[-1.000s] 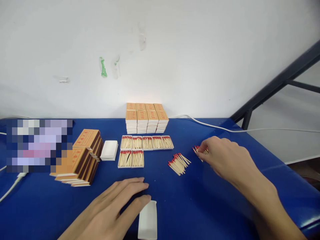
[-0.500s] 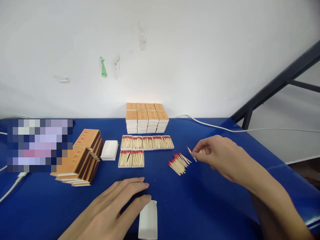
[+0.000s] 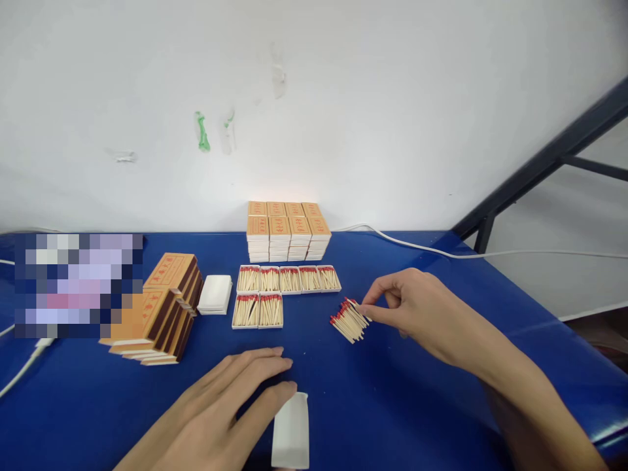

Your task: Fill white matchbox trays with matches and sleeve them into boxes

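My right hand (image 3: 422,307) hovers over the blue table (image 3: 373,405), thumb and forefinger pinched on matches at the right end of a loose pile of red-tipped matches (image 3: 347,320). How many it pinches I cannot make out. My left hand (image 3: 220,412) lies flat near the front edge with its fingers stretched out. Its thumb touches the top of an empty white matchbox tray (image 3: 290,432).
Several open trays filled with matches (image 3: 287,280) sit in two rows mid-table, before a block of stacked closed matchboxes (image 3: 287,232) at the wall. Left are leaning orange box sleeves (image 3: 164,307) and stacked white trays (image 3: 214,293). A white cable (image 3: 417,247) runs along the back right.
My right hand has moved left from a small bunch of matches at the right, carrying matches to the loose pile. The left hand and white tray have stayed put.
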